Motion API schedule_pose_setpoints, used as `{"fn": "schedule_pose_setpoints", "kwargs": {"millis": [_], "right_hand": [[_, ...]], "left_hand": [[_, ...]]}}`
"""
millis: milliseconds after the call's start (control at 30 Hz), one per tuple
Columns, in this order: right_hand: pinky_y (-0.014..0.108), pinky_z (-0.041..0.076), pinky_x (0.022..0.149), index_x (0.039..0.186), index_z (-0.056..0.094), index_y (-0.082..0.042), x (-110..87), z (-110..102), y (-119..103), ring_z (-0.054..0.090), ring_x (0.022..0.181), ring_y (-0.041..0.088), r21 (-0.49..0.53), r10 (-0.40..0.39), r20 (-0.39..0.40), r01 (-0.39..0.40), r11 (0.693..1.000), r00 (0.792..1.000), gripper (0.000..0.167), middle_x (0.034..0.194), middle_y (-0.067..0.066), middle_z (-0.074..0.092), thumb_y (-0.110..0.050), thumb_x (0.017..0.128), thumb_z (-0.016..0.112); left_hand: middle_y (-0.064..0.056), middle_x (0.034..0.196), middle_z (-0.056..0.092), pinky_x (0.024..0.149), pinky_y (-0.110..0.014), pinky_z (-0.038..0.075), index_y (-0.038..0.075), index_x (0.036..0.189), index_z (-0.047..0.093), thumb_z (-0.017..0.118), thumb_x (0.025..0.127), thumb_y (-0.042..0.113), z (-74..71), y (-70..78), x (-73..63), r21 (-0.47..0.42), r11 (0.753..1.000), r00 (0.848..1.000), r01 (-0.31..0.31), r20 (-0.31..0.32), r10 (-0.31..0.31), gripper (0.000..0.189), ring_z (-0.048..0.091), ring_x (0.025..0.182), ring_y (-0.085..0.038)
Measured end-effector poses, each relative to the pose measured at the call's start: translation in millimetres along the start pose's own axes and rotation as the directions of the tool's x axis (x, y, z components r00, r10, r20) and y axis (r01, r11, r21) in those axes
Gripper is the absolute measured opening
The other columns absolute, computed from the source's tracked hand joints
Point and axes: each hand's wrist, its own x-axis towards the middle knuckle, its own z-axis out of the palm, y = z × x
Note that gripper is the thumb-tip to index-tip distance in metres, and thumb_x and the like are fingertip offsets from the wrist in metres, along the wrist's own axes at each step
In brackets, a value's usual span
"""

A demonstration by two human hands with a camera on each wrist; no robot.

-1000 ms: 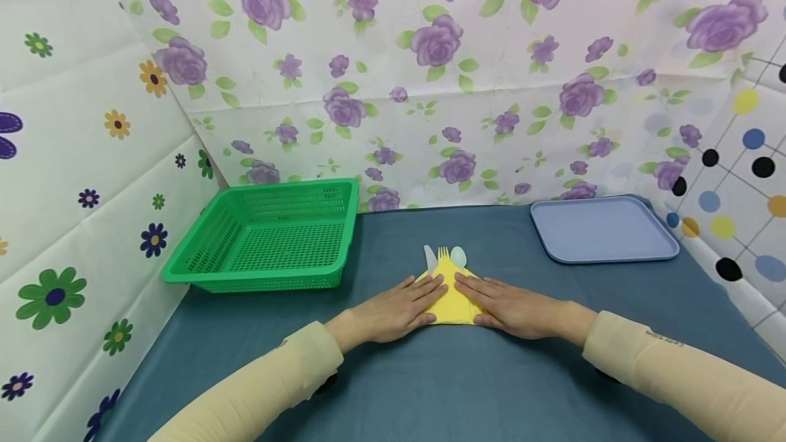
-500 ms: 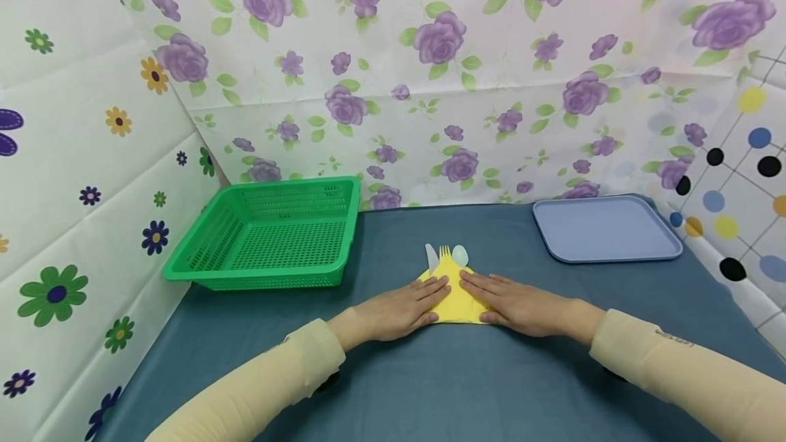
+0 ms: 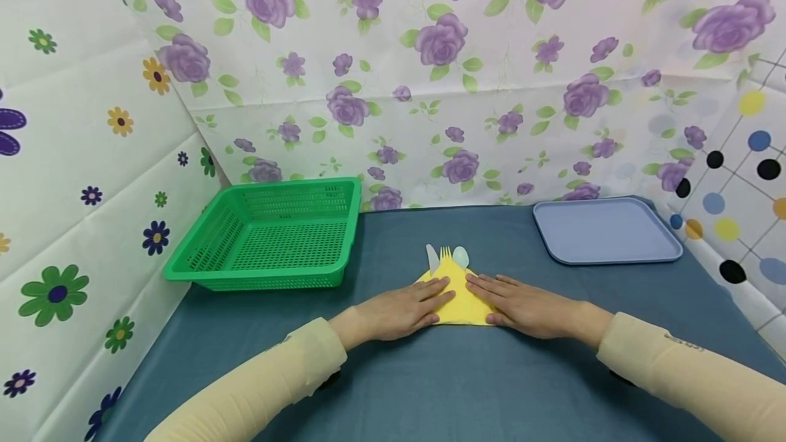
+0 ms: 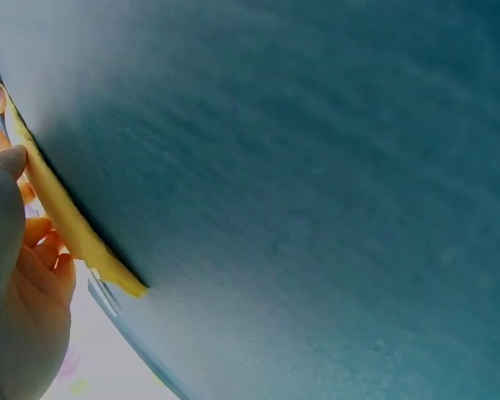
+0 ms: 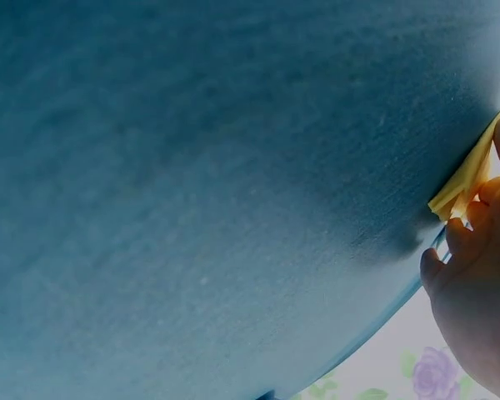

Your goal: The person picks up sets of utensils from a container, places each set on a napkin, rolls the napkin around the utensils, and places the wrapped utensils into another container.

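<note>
A folded yellow napkin [image 3: 462, 302] lies on the table in the middle of the head view. Out of its top stick a pale knife [image 3: 432, 258], a yellow fork [image 3: 445, 252] and a pale spoon [image 3: 460, 256]; their lower parts are hidden in the folds. My left hand [image 3: 399, 311] rests with straight fingers on the napkin's left side. On its right side my right hand [image 3: 528, 305] presses flat, fingers pointing inward. Both wrist views show the napkin's edge [image 4: 71, 221] low against the table under the fingers.
At the back left stands a green perforated basket [image 3: 345, 258] with nothing in it. A blue-grey tray [image 3: 608, 229] lies at the back right. Flowered cloth [image 3: 399, 135] hangs behind the blue-covered table [image 3: 430, 387].
My right hand has slid slightly to the right along the napkin, so more yellow shows between the hands. The left hand stays almost where it was.
</note>
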Motion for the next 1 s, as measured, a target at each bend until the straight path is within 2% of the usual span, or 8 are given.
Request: {"fn": "schedule_pose_setpoints", "kwargs": {"millis": [233, 500, 767, 1000], "right_hand": [[0.061, 0.02, 0.124, 0.167, 0.019, -0.006, -0.1, 2, 0, 0.019, 0.158, 0.034, -0.003, -0.005, -0.003, 0.005, 1.0, 1.0, 0.066, 0.174, 0.01, 0.016, -0.035, 0.113, 0.045], [0.062, 0.02, 0.124, 0.167, 0.019, -0.005, -0.1, 1, -1, 0.019, 0.158, 0.034, 0.002, -0.009, -0.005, 0.009, 1.0, 1.0, 0.067, 0.173, 0.011, 0.016, -0.035, 0.113, 0.046], [0.06, 0.022, 0.124, 0.167, 0.021, -0.007, -4.3, 1, 1, 0.02, 0.158, 0.034, -0.018, 0.003, -0.013, -0.004, 1.0, 1.0, 0.066, 0.173, 0.009, 0.018, -0.038, 0.113, 0.045], [0.062, 0.023, 0.123, 0.166, 0.024, -0.007, -12.4, -1, 2, 0.023, 0.157, 0.035, -0.04, 0.01, -0.011, -0.011, 0.999, 1.0, 0.064, 0.172, 0.009, 0.022, -0.037, 0.114, 0.044]], "left_hand": [[0.004, 0.175, 0.005, 0.127, -0.035, 0.024, 0.02, 0.169, 0.014, 0.028, 0.117, 0.036, -0.3, 2.0, 0.7, -0.059, 0.998, 0.999, -0.02, 0.041, 0.022, 0.057, 0.005, 0.16, -0.012], [0.011, 0.174, 0.005, 0.128, -0.04, 0.023, 0.03, 0.169, 0.013, 0.024, 0.115, 0.047, 0.3, -1.0, 2.3, -0.192, 0.981, 0.999, -0.005, 0.052, 0.015, 0.057, 0.006, 0.159, -0.01], [0.008, 0.174, 0.009, 0.128, -0.037, 0.02, 0.026, 0.169, 0.015, 0.026, 0.116, 0.042, -1.8, 3.0, 6.4, -0.144, 0.989, 0.998, -0.017, 0.049, 0.024, 0.056, 0.009, 0.16, -0.014], [0.011, 0.174, 0.009, 0.128, -0.038, 0.023, 0.027, 0.169, 0.015, 0.027, 0.116, 0.04, -1.5, 4.2, 6.5, -0.124, 0.992, 0.999, -0.015, 0.038, 0.02, 0.055, 0.011, 0.16, -0.016]]}}
